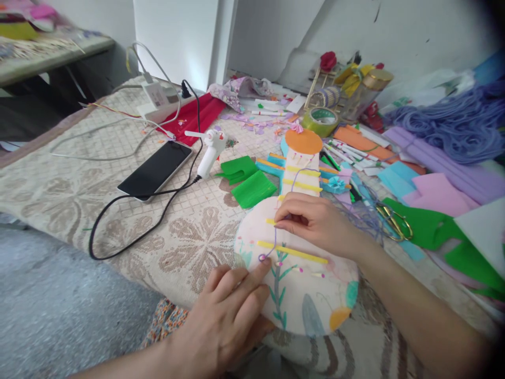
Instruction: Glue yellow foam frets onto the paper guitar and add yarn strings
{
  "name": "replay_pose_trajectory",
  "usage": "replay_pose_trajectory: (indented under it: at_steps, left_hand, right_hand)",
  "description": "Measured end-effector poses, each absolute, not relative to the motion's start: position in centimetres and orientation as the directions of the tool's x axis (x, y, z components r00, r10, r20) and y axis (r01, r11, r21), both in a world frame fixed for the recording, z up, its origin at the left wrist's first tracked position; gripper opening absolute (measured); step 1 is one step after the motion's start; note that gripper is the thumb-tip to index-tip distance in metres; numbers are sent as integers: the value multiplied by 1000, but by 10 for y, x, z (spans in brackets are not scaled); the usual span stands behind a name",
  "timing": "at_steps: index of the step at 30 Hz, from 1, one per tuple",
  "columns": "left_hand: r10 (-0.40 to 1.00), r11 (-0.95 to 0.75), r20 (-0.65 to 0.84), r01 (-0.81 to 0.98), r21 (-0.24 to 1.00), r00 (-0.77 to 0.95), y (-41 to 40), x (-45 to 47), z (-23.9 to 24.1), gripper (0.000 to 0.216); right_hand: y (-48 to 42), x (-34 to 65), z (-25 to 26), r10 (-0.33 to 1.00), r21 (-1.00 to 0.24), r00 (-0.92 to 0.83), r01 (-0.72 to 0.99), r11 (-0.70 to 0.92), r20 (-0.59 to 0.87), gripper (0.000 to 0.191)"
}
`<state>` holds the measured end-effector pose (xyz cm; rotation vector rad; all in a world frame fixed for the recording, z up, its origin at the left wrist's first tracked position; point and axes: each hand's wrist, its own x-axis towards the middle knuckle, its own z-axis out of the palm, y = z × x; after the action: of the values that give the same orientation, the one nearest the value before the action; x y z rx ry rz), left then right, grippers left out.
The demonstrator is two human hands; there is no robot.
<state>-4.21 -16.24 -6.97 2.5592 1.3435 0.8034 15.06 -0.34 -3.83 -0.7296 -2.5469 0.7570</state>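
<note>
A cardboard guitar (292,310) with drawn plants lies at the table's front edge, its orange-topped neck pointing away from me. Yellow strips (292,252) cross its body and neck. My left hand (232,305) holds the guitar's lower left edge, its index fingertip pressing beside a loop of purple yarn (275,239) around a small pink-tipped peg. Other pink-tipped pegs (300,270) stand in a row to the right. Above the lowest yellow strip, my right hand (311,221) pinches that yarn, which also runs up along the neck.
Left of the guitar lie green crepe paper (254,192), a white glue gun (212,152) with a black cord, and a phone (155,169). Scissors (394,222), markers (351,150), green tape (320,122), coloured paper (437,192) and a purple yarn bundle (453,123) crowd the right.
</note>
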Motion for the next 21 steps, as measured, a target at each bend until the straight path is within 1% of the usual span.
replay_pose_trajectory:
  at_steps: [6,9,12,15,19,21]
  left_hand:
    - [788,-603,402,719,347,467,-164,-43,-70,16]
    - [769,-625,447,685,374,457,-166,-45,-74,12]
    - [759,-628,515,659,415,398,-168,-49,-80,11]
    - [790,-581,533,651,489,304,-168,-53,-84,15]
    - [885,-441,432,615,654,175,-158,-55,-78,16]
    - [917,-370,383,600,709,113,-149,-53,-73,15]
  right_hand:
    - [-2,151,-39,575,-573,-792,380,726,204,8]
    - [-2,151,-39,572,-572,-795,380,727,200,7]
    - [-2,151,-39,567,-566,-798,376,734,204,8]
    - [-2,151,-39,566,-563,-799,377,736,205,8]
    - [-2,151,-40,572,-562,-795,384,733,203,8]
    - [-2,151,-40,572,-562,-795,383,733,203,8]
